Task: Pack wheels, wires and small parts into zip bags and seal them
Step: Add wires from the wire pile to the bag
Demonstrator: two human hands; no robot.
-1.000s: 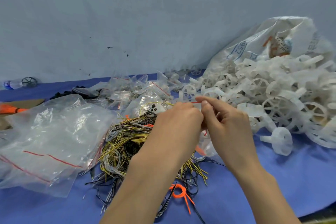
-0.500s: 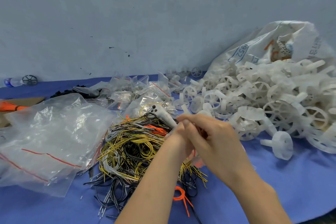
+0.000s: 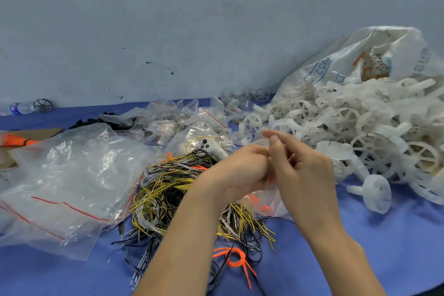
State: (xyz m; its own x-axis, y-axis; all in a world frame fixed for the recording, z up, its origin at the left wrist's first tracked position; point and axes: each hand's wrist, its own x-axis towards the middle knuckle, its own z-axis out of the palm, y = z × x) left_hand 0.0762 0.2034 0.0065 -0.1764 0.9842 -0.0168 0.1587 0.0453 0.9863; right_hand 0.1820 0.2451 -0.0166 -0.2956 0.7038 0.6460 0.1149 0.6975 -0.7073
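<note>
My left hand (image 3: pixel 236 170) and my right hand (image 3: pixel 301 170) meet above the wire pile, both pinching a small clear zip bag (image 3: pixel 269 202) that hangs between them with orange pieces inside. Its top edge sits under my right fingertips. Under the hands lies a tangle of yellow, black and grey wires (image 3: pixel 168 190). A heap of white plastic wheels (image 3: pixel 360 132) spills from a white sack (image 3: pixel 355 62) on the right. One white wheel (image 3: pixel 376 193) lies apart on the blue table (image 3: pixel 384 247).
A stack of empty clear zip bags (image 3: pixel 69 180) with red seal lines lies at the left. Filled small bags (image 3: pixel 173 122) sit behind the wires. An orange tie (image 3: pixel 236 259) lies near the front edge. A grey wall rises behind.
Both hands have shifted along the bag's top, first down and left, then my right fingers rose again. The camera has tilted slightly.
</note>
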